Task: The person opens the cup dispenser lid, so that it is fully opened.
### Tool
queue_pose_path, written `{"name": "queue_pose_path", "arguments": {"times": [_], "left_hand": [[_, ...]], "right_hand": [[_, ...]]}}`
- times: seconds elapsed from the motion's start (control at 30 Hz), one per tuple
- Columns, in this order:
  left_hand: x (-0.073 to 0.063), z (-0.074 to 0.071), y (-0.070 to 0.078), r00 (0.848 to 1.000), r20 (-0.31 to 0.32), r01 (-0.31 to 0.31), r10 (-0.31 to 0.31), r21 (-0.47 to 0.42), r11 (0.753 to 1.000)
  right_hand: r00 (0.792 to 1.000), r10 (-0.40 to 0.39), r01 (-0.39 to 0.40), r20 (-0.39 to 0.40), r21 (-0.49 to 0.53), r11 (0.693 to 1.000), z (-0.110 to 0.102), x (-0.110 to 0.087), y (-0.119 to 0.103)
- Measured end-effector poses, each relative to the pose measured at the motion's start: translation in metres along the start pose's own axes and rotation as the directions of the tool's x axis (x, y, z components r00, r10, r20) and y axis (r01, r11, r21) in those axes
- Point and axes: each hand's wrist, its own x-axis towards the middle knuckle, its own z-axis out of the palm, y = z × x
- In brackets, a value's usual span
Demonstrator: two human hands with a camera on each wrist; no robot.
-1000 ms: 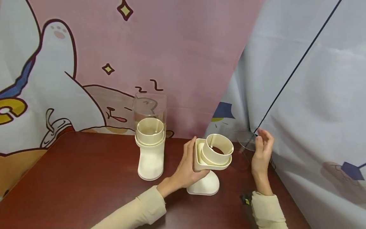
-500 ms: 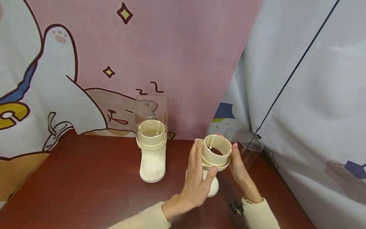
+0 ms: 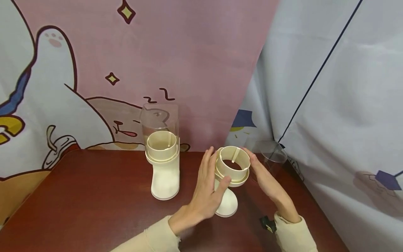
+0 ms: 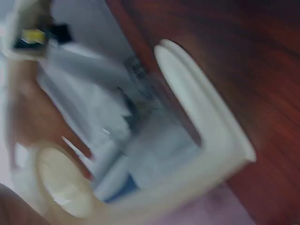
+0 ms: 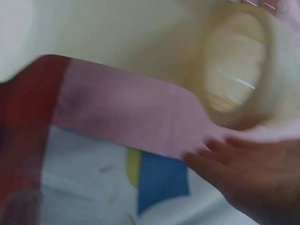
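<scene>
A cream plastic stand with a rounded foot and a ring-shaped top stands upright at the table's right half. My left hand lies along the left side of its ring, fingers straight and thumb at the front. On the opposite side my right hand has its extended fingers against or very near the ring; exact contact is unclear. The wrist views are blurred, and the left one shows the stand's bent neck. Behind my right hand is a clear container, partly hidden.
A matching cream stand with a clear container on top is to the left. A small black object lies by my right sleeve. Printed cloth hangs behind the dark red table.
My right hand has come left from the clear container to the stand's ring. My left hand has loosened from a grip on the stand to straight fingers beside it. The ring has turned slightly.
</scene>
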Motion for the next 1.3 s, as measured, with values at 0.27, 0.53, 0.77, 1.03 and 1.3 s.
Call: {"name": "queue_pose_path", "arguments": {"times": [0.27, 0.53, 0.77, 1.03, 1.3], "left_hand": [[0.017, 0.009, 0.004, 0.992, -0.058, 0.115, -0.114, 0.019, 0.993], [0.055, 0.029, -0.020, 0.999, -0.050, 0.023, -0.019, 0.066, 0.998], [0.082, 0.048, -0.040, 0.999, -0.039, -0.032, 0.035, 0.091, 0.995], [0.104, 0.074, -0.051, 0.995, -0.021, -0.094, 0.097, 0.115, 0.989], [0.120, 0.093, -0.055, 0.989, -0.004, -0.144, 0.145, 0.081, 0.986]], "right_hand": [[0.991, -0.030, 0.039, -0.132, 0.067, 0.997, 0.026, 0.012, 0.012], [0.968, -0.035, 0.050, -0.247, 0.052, 0.997, 0.020, 0.019, 0.022], [0.949, -0.001, 0.023, -0.316, 0.065, 0.998, 0.012, 0.028, 0.031], [0.921, 0.037, -0.006, -0.388, 0.082, 0.997, -0.002, 0.029, 0.042], [0.899, 0.005, 0.022, -0.438, 0.056, 0.998, -0.018, 0.029, 0.051]]}}
